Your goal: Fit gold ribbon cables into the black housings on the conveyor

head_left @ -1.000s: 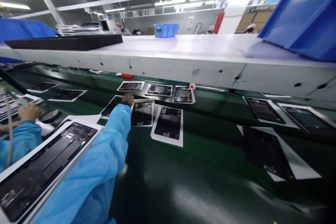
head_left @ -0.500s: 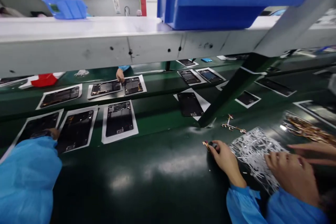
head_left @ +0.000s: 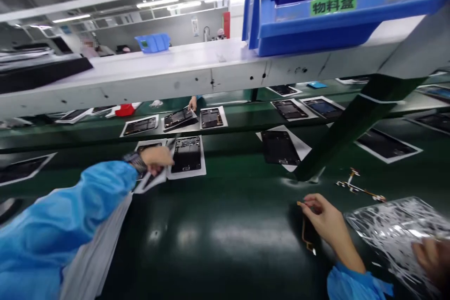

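Observation:
My left hand [head_left: 156, 159], in a blue sleeve with a wristwatch, reaches out over the green belt [head_left: 225, 239]. It is closed on the edge of a dark tablet panel on a white sheet [head_left: 149, 179], which tilts up off the belt. Just right of it lies another panel on its sheet [head_left: 187, 154]. My right hand [head_left: 323, 219] rests low at the right, its fingers pinched on a small orange-and-black flex cable [head_left: 306, 234].
Another hand [head_left: 429, 253] lies on a crinkled clear bag [head_left: 390, 225] at the far right. A person's hand [head_left: 192, 103] across the belt lifts a panel [head_left: 179, 118]. A white shelf [head_left: 197, 72] carries a blue bin [head_left: 316, 9]. A dark slanted post [head_left: 337, 136] meets the belt; loose cables [head_left: 355, 186] lie nearby.
The view swung right, then partly back. My left hand has drawn a panel on its sheet towards me. My right hand came into view and now holds the flex cable clear of the bag.

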Tool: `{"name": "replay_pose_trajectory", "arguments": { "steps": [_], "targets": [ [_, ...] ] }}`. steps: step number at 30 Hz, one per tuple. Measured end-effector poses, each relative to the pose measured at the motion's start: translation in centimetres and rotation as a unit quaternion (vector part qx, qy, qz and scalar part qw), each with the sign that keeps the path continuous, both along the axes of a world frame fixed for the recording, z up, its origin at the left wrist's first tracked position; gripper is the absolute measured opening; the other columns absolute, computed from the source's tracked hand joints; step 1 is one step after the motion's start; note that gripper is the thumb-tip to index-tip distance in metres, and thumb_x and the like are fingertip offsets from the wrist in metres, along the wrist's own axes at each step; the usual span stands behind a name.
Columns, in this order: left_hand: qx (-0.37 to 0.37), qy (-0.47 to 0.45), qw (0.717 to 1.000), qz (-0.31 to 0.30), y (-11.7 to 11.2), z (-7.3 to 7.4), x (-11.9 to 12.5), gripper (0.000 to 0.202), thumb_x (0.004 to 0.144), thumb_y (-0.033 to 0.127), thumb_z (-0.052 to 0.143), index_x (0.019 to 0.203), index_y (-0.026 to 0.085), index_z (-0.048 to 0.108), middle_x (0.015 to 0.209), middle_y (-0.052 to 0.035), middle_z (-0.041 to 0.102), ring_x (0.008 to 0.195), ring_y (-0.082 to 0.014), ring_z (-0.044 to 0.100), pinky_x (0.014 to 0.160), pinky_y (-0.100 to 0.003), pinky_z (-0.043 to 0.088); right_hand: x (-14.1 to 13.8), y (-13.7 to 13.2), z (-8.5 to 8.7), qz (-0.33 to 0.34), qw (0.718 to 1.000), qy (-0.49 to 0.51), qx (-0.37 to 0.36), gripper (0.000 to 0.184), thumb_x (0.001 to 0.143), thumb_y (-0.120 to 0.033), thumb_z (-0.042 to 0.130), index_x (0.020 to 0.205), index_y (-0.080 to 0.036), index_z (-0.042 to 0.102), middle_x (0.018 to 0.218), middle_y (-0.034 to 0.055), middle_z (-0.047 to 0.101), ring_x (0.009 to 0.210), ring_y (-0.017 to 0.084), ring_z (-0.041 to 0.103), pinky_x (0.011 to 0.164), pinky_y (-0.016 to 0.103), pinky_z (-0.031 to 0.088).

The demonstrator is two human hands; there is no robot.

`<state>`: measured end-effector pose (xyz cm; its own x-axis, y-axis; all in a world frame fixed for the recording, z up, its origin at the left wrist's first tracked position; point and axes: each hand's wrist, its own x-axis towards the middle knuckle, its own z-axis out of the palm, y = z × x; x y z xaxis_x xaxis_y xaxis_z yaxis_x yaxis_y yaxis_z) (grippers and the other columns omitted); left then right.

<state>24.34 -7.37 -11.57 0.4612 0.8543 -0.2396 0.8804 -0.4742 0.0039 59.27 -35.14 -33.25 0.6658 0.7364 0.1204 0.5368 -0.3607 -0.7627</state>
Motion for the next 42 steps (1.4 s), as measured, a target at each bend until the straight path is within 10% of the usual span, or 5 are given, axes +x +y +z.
{"name": "replay_pose_trajectory", "arguments": {
  "steps": [9, 14, 20, 31, 42],
  "targets": [
    [-0.194, 0.026, 0.965, -0.173, -19.9, -11.5, 3.5, 0.017, 0.075, 0.026, 0.065, 0.079, 0.01, 0.069, 0.085, -0.0174, 0.071, 0.08, -0.0317, 0.069, 0.068, -0.037, 0.054, -6.3, -3.6, 3.6, 0.035, 0.995, 0.001, 0.095, 0.037, 0.072, -0.058, 0.071, 0.076, -0.022, 0.064, 0.075, 0.003, 0.065, 0.057, 0.016, 0.053, 0.053, 0.028, 0.041],
    [-0.015, -0.095, 0.995, 0.034, -15.6, -15.8, -3.0, 0.023, 0.095, 0.029, 0.045, 0.097, 0.015, 0.064, 0.098, -0.0138, 0.068, 0.094, -0.0246, 0.065, 0.077, -0.032, 0.047, -8.5, -8.8, 6.0, 0.079, 0.995, -0.005, 0.067, 0.032, 0.075, -0.054, 0.071, 0.075, -0.023, 0.063, 0.062, -0.0005, 0.06, 0.045, 0.014, 0.05, 0.041, 0.025, 0.04],
    [-0.127, -0.144, 0.977, 0.093, -16.8, -19.9, -9.2, 0.015, 0.091, 0.018, 0.051, 0.081, 0.018, 0.062, 0.074, -0.001, 0.066, 0.072, -0.0153, 0.062, 0.062, -0.023, 0.036, -10.5, -11.0, 7.8, 0.142, 0.989, 0.023, 0.043, 0.026, 0.075, -0.05, 0.073, 0.075, -0.024, 0.07, 0.067, 0.0014, 0.068, 0.053, 0.017, 0.062, 0.046, 0.022, 0.049],
    [-0.282, -0.525, 0.802, 0.034, -20.7, -17.1, -6.3, 0.064, 0.078, 0.027, 0.073, 0.134, 0.019, 0.044, 0.106, -0.006, 0.068, 0.101, -0.0201, 0.064, 0.096, -0.031, 0.046, -20.2, 3.6, 11.5, 0.42, 0.9, 0.086, -0.08, 0.014, 0.091, -0.029, 0.056, 0.093, -0.023, 0.068, 0.071, -0.0013, 0.068, 0.061, 0.014, 0.061, 0.059, 0.023, 0.045],
    [0.119, -0.192, 0.96, -0.164, -16.6, -22.0, -5.1, 0.022, 0.088, 0.008, 0.053, 0.108, 0.011, 0.062, 0.082, -0.007, 0.066, 0.081, -0.0244, 0.062, 0.066, -0.034, 0.054, -20.8, 17.0, 2.3, 0.376, 0.907, 0.0, -0.192, 0.01, 0.072, -0.011, 0.063, 0.069, -0.019, 0.069, 0.064, -0.0009, 0.064, 0.062, 0.014, 0.058, 0.058, 0.022, 0.038]
  ]
}}
